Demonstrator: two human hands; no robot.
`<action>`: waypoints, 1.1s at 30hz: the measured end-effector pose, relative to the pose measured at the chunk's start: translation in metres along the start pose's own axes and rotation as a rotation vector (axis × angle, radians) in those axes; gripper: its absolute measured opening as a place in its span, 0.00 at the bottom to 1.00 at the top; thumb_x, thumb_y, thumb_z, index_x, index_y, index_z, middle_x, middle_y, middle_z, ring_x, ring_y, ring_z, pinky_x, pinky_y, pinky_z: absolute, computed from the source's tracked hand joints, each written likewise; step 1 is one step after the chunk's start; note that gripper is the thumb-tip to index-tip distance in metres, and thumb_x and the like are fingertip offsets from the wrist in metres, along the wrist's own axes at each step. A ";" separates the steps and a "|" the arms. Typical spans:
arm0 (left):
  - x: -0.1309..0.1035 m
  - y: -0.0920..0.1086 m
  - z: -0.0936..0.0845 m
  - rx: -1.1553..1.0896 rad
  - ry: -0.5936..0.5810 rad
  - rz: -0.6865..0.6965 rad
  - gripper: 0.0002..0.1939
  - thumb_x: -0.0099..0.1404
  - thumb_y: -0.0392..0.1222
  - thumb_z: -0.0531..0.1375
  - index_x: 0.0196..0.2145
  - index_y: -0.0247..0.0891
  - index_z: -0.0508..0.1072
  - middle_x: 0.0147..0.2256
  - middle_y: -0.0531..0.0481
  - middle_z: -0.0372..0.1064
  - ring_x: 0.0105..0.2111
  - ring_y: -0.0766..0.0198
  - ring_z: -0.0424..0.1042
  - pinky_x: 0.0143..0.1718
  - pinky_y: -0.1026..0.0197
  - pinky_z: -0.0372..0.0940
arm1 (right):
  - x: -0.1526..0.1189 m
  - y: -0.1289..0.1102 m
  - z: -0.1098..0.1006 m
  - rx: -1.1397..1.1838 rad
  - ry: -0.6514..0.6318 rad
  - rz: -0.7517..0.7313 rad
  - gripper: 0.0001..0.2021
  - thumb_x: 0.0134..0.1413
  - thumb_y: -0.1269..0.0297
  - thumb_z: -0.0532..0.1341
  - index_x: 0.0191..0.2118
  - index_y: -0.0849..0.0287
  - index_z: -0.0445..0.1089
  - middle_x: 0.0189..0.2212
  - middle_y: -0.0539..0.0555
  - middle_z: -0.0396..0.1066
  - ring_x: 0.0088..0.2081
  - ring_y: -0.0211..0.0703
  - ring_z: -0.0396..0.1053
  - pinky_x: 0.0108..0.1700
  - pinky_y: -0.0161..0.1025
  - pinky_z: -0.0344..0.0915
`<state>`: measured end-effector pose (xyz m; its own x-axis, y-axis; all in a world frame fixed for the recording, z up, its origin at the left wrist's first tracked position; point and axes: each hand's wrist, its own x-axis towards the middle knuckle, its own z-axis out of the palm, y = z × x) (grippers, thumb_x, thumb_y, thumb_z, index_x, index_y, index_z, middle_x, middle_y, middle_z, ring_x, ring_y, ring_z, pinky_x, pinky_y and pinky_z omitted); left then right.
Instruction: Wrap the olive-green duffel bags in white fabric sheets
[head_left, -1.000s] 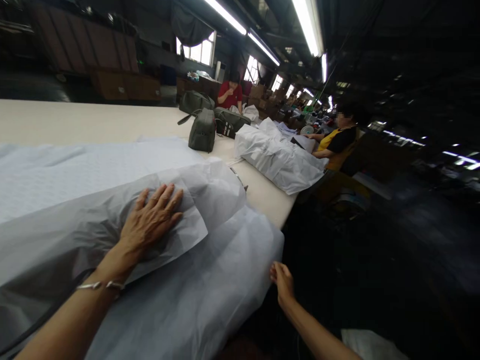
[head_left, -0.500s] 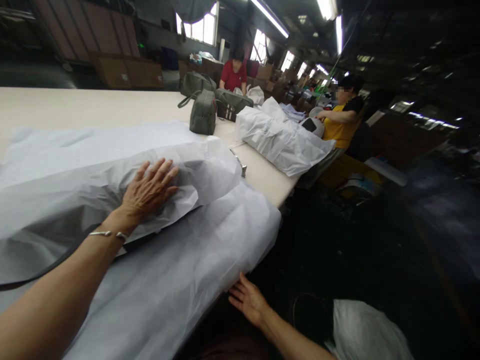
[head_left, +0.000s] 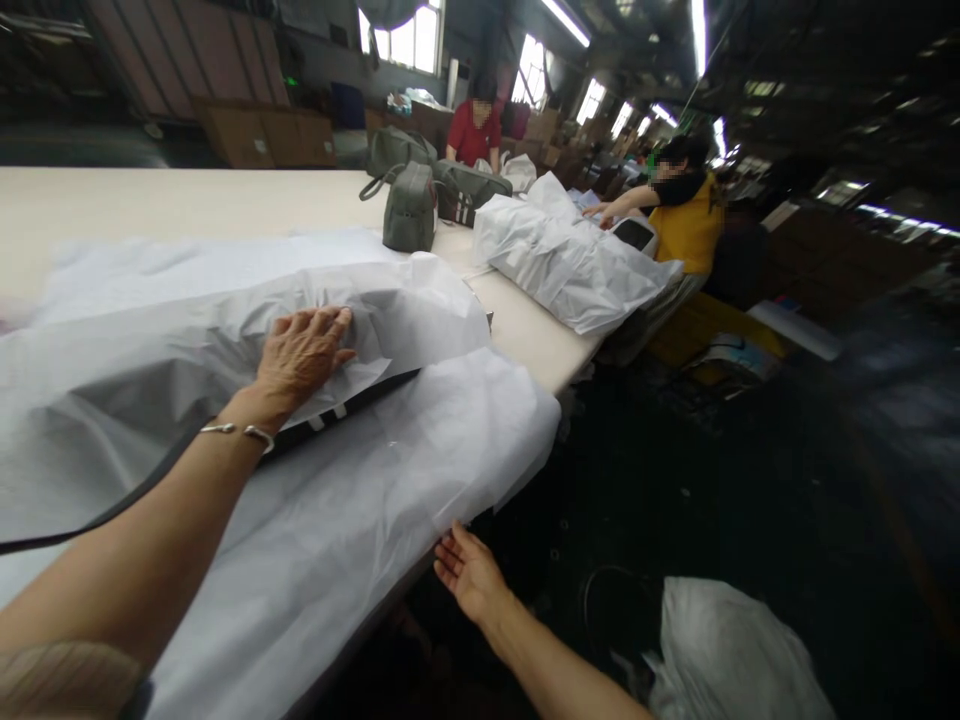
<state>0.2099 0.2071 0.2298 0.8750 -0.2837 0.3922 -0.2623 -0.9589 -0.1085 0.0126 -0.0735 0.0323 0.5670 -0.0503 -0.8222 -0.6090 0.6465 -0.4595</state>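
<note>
My left hand point(head_left: 304, 350) presses palm down on a thin white sheet point(head_left: 187, 350), its fingers a little bent and the thumb apart. Beneath that sheet lies a bulky dark item with white stripes point(head_left: 337, 410), showing only along its near side; a black strap point(head_left: 142, 490) runs out to the left. Another white sheet point(head_left: 360, 500) spreads under it and hangs over the table's near edge. At this hanging edge is my right hand point(head_left: 471, 575), palm turned up and fingers loosely curled and apart, the fingertips touching or just beside the sheet.
Grey-green bags point(head_left: 410, 210) stand at the table's point(head_left: 187, 195) far side. A white-wrapped bundle point(head_left: 570, 260) lies at the right corner. Behind are a person in red point(head_left: 474, 135) and one in yellow and black point(head_left: 686, 225). A pale cloth-like object point(head_left: 731, 650) is low right.
My left hand's fingers have bent and drawn together somewhat, and more of the striped dark item shows. My right hand has shifted left and slightly up along the sheet's edge. The person in yellow reaches farther left.
</note>
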 end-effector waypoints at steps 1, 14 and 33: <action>0.000 0.001 -0.001 -0.007 0.003 -0.009 0.23 0.74 0.44 0.46 0.62 0.28 0.54 0.59 0.36 0.57 0.56 0.48 0.58 0.54 0.46 0.55 | -0.001 0.000 0.002 0.010 0.007 -0.005 0.19 0.36 0.57 0.75 0.30 0.59 0.66 0.23 0.47 0.71 0.27 0.38 0.73 0.30 0.34 0.68; -0.015 0.007 -0.004 -0.075 0.007 0.035 0.21 0.74 0.40 0.46 0.60 0.27 0.59 0.64 0.33 0.51 0.64 0.44 0.50 0.61 0.40 0.49 | 0.014 -0.003 0.002 0.099 0.103 0.018 0.11 0.47 0.62 0.70 0.29 0.58 0.67 0.24 0.48 0.71 0.25 0.36 0.71 0.29 0.34 0.71; -0.197 0.200 0.083 -0.181 -0.064 0.076 0.32 0.61 0.28 0.52 0.63 0.42 0.59 0.62 0.45 0.60 0.63 0.52 0.57 0.62 0.44 0.54 | -0.033 -0.047 0.014 -0.023 -0.085 -0.102 0.22 0.28 0.62 0.77 0.33 0.57 0.70 0.27 0.50 0.76 0.29 0.40 0.71 0.29 0.34 0.65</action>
<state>0.0192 0.0707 0.0546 0.8724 -0.3610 0.3296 -0.3925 -0.9192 0.0323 0.0302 -0.0916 0.0855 0.6713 -0.0492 -0.7396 -0.5577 0.6238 -0.5477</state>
